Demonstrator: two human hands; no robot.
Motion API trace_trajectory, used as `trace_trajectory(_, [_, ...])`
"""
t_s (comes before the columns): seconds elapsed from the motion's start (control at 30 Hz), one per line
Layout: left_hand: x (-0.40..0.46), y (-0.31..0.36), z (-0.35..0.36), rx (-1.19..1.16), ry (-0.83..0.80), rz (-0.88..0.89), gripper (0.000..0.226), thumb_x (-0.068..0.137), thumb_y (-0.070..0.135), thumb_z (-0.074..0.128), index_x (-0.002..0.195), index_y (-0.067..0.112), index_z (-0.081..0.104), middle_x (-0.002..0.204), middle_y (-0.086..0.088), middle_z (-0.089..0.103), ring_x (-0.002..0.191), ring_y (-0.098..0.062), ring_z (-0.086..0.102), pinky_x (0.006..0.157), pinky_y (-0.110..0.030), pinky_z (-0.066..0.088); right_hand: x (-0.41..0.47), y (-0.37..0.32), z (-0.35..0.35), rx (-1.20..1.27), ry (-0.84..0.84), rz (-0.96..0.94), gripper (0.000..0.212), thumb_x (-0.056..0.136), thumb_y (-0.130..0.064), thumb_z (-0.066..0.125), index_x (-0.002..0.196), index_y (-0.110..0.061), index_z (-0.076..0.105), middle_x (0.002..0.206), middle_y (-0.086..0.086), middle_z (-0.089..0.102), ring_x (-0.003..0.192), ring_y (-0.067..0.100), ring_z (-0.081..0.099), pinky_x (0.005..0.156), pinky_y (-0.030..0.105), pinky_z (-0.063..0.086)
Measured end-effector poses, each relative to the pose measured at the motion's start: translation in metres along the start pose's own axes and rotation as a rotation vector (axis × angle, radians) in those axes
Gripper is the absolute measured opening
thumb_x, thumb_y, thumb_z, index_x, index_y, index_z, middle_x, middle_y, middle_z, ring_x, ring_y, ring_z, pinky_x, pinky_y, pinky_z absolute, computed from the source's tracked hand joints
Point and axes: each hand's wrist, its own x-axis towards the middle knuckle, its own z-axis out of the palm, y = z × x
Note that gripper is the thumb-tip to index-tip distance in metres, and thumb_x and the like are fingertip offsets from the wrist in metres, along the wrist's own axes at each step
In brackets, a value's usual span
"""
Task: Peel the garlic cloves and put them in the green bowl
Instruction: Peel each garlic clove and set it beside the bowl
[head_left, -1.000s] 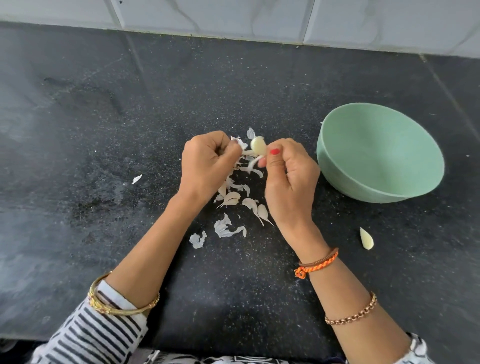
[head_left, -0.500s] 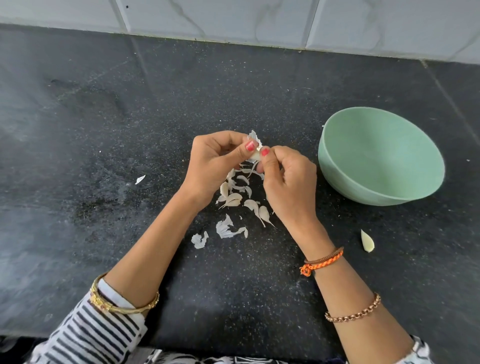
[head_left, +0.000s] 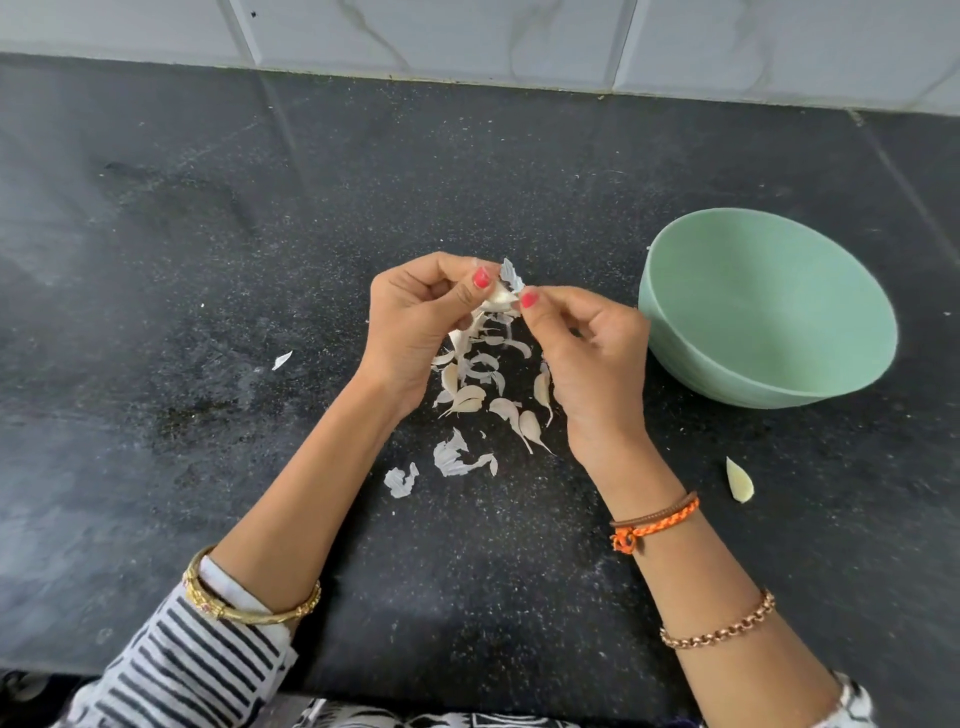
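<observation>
Over the middle of the black counter, my left hand (head_left: 415, 322) and my right hand (head_left: 587, 353) pinch one pale garlic cloves piece (head_left: 500, 297) between thumbs and fingertips. A flap of papery skin (head_left: 511, 274) sticks up from it. Beneath the hands lie several unpeeled cloves (head_left: 470, 397) mixed with loose white peels (head_left: 454, 457). The green bowl (head_left: 769, 312) stands to the right of my right hand; the part of its inside that shows is bare. One peeled clove (head_left: 739, 480) lies alone on the counter in front of the bowl.
A black speckled countertop (head_left: 208, 260) runs back to a white tiled wall (head_left: 467, 36). A single scrap of peel (head_left: 282, 359) lies to the left of my left hand. Striped sleeves and bracelets show at the bottom edge.
One second ago my right hand alone held the clove up, with my left hand apart. The left thumb has since come in and both hands now pinch the clove, its skin lifted.
</observation>
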Motion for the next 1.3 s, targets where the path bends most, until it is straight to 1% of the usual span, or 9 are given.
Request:
trace_trajectory(0.13, [0.0,0.001,0.002,0.034,0.086,0.049,0.011,0.078,0.002,0.063,0.07,0.008,0.065,0.062,0.01,0.068,0.056,0.003,0.057,0.053,-0.009,0.042,0.002,0.002,-0.002,-0.123,0.018,-0.004,0.031,0.081,0.004,0.061,0.098,-0.021,0.069,0.086,-0.006,0.067,0.079,-0.001,0.06,0.07,0.017,0.049])
trace_trajectory(0.2, [-0.001,0.0,0.002,0.065,0.072,0.073,0.015,0.081,-0.005,0.06,0.073,0.008,0.063,0.061,0.011,0.068,0.055,0.004,0.057,0.054,-0.008,0.042,0.002,0.003,0.0,-0.138,-0.01,-0.009,0.024,0.084,-0.002,0.06,0.1,-0.016,0.071,0.092,-0.001,0.07,0.083,0.004,0.063,0.074,0.02,0.051])
trace_trajectory(0.33, [-0.002,-0.003,0.004,0.089,0.043,0.108,0.017,0.078,-0.001,0.065,0.068,0.013,0.067,0.064,0.009,0.069,0.062,0.001,0.061,0.06,-0.012,0.046,0.0,0.007,0.002,-0.182,-0.019,-0.067,0.014,0.084,-0.022,0.064,0.091,-0.014,0.072,0.081,0.0,0.07,0.075,0.01,0.064,0.067,0.026,0.049])
trace_trajectory(0.53, [-0.004,-0.004,0.008,0.097,0.026,0.121,0.016,0.08,-0.001,0.064,0.069,0.011,0.062,0.062,0.011,0.068,0.059,0.003,0.058,0.058,-0.01,0.043,0.002,0.006,-0.002,-0.287,-0.005,-0.1,0.01,0.084,-0.021,0.065,0.087,-0.013,0.07,0.078,-0.006,0.067,0.074,0.006,0.063,0.067,0.025,0.051])
trace_trajectory(0.63, [-0.003,-0.004,0.006,0.125,0.024,0.141,0.022,0.077,0.01,0.065,0.063,0.027,0.069,0.067,0.009,0.069,0.065,-0.003,0.061,0.062,-0.015,0.045,0.002,0.007,-0.001,-0.325,-0.044,-0.094,0.012,0.084,-0.023,0.066,0.085,-0.012,0.07,0.072,-0.01,0.065,0.068,0.006,0.062,0.064,0.031,0.052])
trace_trajectory(0.77, [-0.003,-0.002,0.006,0.149,0.015,0.144,0.017,0.077,0.011,0.064,0.065,0.022,0.065,0.065,0.011,0.068,0.061,0.0,0.059,0.057,-0.011,0.042,-0.001,0.009,0.001,-0.372,-0.014,-0.14,0.02,0.084,-0.031,0.061,0.074,-0.013,0.066,0.063,-0.012,0.059,0.057,0.005,0.052,0.053,0.029,0.042])
trace_trajectory(0.93, [-0.002,0.001,0.003,0.152,-0.029,0.145,0.022,0.078,0.006,0.063,0.063,0.022,0.065,0.063,0.012,0.067,0.059,0.003,0.058,0.057,-0.009,0.041,-0.001,0.01,0.002,-0.349,0.005,-0.191,0.021,0.083,-0.029,0.062,0.075,-0.01,0.067,0.068,-0.008,0.063,0.056,0.007,0.051,0.052,0.026,0.036])
trace_trajectory(1.1, [-0.004,0.003,0.009,0.112,-0.06,0.076,0.022,0.084,-0.007,0.054,0.069,0.009,0.058,0.049,0.013,0.06,0.045,0.005,0.05,0.049,-0.006,0.037,-0.004,0.011,0.005,-0.526,0.086,-0.406,0.021,0.083,-0.017,0.061,0.066,-0.007,0.055,0.064,-0.001,0.057,0.063,0.015,0.044,0.053,0.021,0.03])
trace_trajectory(1.3, [-0.002,0.001,0.01,0.117,0.047,0.028,0.027,0.083,0.0,0.063,0.057,0.007,0.056,0.046,0.007,0.058,0.042,-0.001,0.042,0.045,-0.012,0.032,-0.003,0.009,0.004,-0.757,0.114,-0.722,0.022,0.084,-0.011,0.059,0.063,-0.007,0.054,0.061,0.003,0.053,0.07,0.014,0.037,0.057,0.02,0.023])
